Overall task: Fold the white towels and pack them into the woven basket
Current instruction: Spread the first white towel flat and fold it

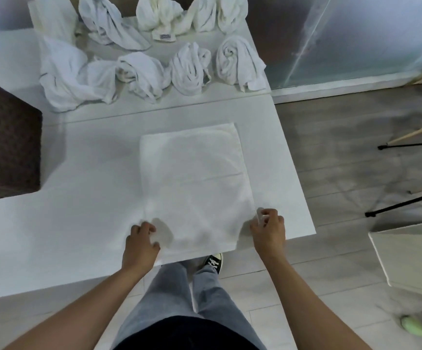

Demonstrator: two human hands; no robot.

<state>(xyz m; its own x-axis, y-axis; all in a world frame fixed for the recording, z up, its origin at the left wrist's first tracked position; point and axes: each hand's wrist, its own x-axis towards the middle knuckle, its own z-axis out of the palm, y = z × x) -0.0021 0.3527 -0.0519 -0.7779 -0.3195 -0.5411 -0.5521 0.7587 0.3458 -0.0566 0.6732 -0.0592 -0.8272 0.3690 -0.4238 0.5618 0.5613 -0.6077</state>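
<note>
A white towel (194, 178) lies spread flat on the white table (78, 198), reaching its near edge. My left hand (140, 245) grips the towel's near left corner with curled fingers. My right hand (268, 229) pinches the near right corner, lifted slightly off the table. Several crumpled white towels (139, 72) lie in two rows at the far end of the table. The dark woven basket (5, 147) stands at the left, partly cut off by the frame edge.
The table's right edge runs along a wooden floor (356, 160). Black tripod legs (406, 203) and wooden sticks stand at the right. A white board (414, 256) lies at the lower right. A glass panel (343, 39) rises behind the table.
</note>
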